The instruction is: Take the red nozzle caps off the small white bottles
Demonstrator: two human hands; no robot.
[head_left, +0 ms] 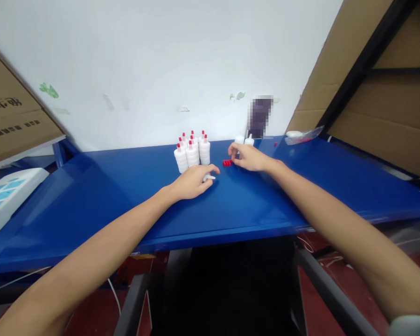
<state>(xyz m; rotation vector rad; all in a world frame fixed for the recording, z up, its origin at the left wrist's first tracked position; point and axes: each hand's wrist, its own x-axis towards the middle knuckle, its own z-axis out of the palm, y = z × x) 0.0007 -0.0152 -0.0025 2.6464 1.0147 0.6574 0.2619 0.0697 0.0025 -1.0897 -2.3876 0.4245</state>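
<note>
While the left hand [192, 182] holds a white bottle [207, 177] tilted sideways, the right hand [248, 157] is at the red caps [227, 163]; whether it pinches one cannot be told

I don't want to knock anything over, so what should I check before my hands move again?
1. Left hand has hold of the white plastic bottle with a bare pointed nozzle: ok.
2. Small red plastic caps near the right hand's fingertips: ok.
3. Right hand grips a cap: cannot tell.
4. Clustered white plastic bottles with red tips upright: ok.
5. All loose caps together: not ok; a lone red piece, apparently a cap, lies apart, farther right.
</note>
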